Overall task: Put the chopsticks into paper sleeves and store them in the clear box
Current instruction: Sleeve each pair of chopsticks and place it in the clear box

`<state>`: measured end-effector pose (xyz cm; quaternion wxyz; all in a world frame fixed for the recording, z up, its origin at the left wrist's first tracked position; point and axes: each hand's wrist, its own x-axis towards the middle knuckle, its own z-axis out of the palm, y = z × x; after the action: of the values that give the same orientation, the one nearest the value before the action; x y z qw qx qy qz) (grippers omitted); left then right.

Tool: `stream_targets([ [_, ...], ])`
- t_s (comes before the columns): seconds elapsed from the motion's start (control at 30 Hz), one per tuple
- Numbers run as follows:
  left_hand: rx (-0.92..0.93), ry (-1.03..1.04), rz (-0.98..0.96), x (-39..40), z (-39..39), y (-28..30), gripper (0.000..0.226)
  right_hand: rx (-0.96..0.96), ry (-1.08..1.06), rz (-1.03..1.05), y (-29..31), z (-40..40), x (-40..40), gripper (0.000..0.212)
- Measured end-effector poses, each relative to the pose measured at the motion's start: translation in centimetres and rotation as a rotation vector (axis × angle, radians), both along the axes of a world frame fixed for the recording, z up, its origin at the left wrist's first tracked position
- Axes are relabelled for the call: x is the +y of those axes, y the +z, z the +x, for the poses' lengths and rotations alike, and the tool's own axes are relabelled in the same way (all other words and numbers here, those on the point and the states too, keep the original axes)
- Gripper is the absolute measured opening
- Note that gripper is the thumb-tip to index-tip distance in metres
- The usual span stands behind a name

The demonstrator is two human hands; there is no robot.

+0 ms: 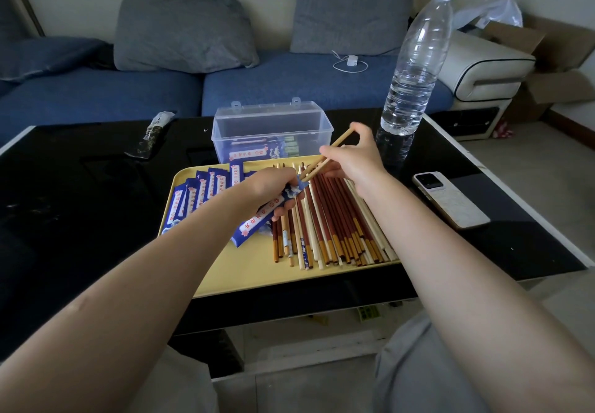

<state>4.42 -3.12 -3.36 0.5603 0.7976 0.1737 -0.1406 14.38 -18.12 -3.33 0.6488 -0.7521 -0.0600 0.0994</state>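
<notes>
The left hand (pixel 272 184) clamped a paper sleeve (pixel 273 208) steady while the right hand (pixel 349 158) pinched chopsticks (pixel 326 155), aiming them at its mouth.

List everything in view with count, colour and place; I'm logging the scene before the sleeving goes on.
clear box: one, open, behind the tray, sleeved pairs inside
tray: one, yellow, on the black table
loose chopsticks: many, brown and pale, right half of tray
empty sleeves: several, blue, left half of tray
water bottle: one, clear, right of box
phone: one, pale, right of tray
cushions: two, grey, on blue sofa
left hand: holds a blue sleeve
right hand: pinches pale chopsticks at the sleeve's mouth
</notes>
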Motion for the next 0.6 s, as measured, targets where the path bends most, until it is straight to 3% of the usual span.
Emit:
stream_targets([
  [0.1,-0.015,0.042,-0.047,0.2,0.1,-0.1,0.019,-0.026,0.003,-0.007,-0.1,-0.4,0.2,0.028],
  [0.2,-0.034,0.075,-0.026,0.3,0.1,0.1,0.017,-0.003,-0.005,0.037,-0.3,-0.6,0.5,0.02],
  [0.3,-0.093,0.114,0.053,0.2,0.0,0.6,0.013,0.105,0.009,0.213,0.0,-0.3,0.3,0.015],
  [0.4,-0.198,0.143,0.248,0.6,0.2,1.3,0.018,0.192,0.028,0.346,0.6,-0.1,0.0,0.01],
  [0.5,-0.393,0.254,0.615,1.6,0.1,2.1,0.02,0.227,-0.008,0.451,1.2,0.6,0.1,0.006],
  [0.6,-0.62,0.425,0.854,3.9,0.3,2.4,0.04,0.283,-0.161,0.591,1.8,2.4,0.3,0.003],
])
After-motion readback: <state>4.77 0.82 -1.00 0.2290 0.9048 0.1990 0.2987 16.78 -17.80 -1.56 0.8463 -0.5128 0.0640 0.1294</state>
